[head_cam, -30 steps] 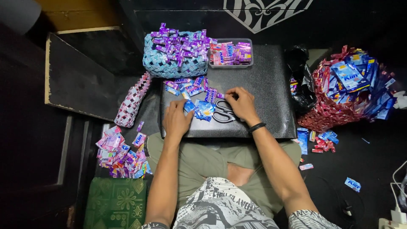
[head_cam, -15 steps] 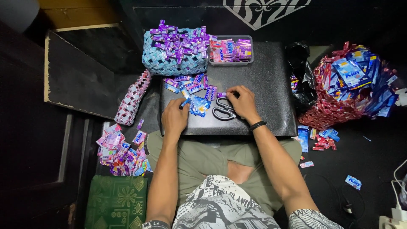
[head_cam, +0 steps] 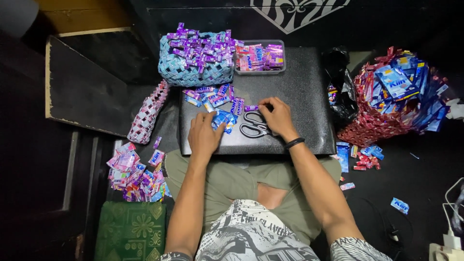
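While hands point(head_cam: 241, 128) sort blue wrappers point(head_cam: 223, 118), clear tray point(head_cam: 260, 57) behind, black scissors point(head_cam: 253, 126)

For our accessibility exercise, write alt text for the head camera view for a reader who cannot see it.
Seen from above, a seated person's left hand rests on blue wrappers on a black board, while the right hand touches a purple wrapper beside scissors. Behind stand a woven basket and a clear tray of wrappers.

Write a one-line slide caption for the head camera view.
Seated at a black board, the left hand rests on blue wrappers while the right hand touches a purple folded wrapper above scissors.
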